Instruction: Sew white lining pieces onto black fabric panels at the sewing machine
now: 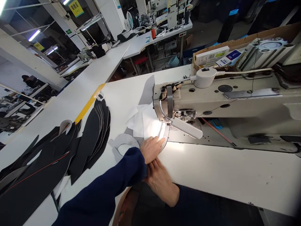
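- Workshop with pillars, strip lights and machine benches behind; you sit at a pale, smooth surface (211, 163) with a beige metal sewing machine (207, 106) on it
- Your left hand (151, 149) lies palm down on a light grey curved piece (166, 135), near the needle area, beside a crisp white sheet (147, 121)
- Left fingers rest close together on the piece; whether they pinch an edge, cannot tell
- Your right hand (162, 182) sits just below, its fingers partly hidden by the left wrist; grip cannot be told
- Possible trouble: uneven pressure could skew the rounded edge; fingertips straying inward could meet the needle; the thin sheet could crease or get caught
- Your navy sleeve (101, 188) could drag the loose grey cut-out (122, 139), round-holed and limp
- Further left, dark panels (94, 131) fan out, thick, matt, curved, pale-edged; their overlapping layers might slide if bumped
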{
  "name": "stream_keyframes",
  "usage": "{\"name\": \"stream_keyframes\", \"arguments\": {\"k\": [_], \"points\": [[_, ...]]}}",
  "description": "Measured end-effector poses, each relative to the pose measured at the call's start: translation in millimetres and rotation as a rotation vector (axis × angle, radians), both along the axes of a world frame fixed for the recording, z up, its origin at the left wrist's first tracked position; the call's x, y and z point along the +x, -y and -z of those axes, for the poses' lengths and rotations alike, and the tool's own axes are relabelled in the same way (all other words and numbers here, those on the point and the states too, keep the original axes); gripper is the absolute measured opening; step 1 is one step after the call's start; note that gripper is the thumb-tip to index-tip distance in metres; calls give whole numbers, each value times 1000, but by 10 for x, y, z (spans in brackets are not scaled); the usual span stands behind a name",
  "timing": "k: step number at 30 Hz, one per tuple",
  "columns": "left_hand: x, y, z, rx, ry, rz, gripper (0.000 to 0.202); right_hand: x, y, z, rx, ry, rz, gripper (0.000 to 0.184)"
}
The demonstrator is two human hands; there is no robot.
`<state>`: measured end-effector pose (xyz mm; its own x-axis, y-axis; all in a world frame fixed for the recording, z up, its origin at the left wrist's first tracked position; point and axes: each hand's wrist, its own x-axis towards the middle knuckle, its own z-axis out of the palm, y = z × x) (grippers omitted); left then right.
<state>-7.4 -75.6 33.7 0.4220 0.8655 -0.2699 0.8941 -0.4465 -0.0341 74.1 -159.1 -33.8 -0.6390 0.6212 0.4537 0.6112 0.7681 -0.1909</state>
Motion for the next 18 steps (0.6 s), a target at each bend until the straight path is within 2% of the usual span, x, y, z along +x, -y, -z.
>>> {"name": "stream_keyframes", "arguments": {"k": [3,8,14,18], "points": [[-30,13,106,15,4,39,38,21,20,22,28,-3,12,47],[17,-137,220,18,35,75,39,43,3,69,17,37,38,49],[95,-322,252,19,80,46,41,106,-133,39,37,22,64,48],[127,-437,209,30,123,-17,40,184,-218,2,-14,71,83,46]]}}
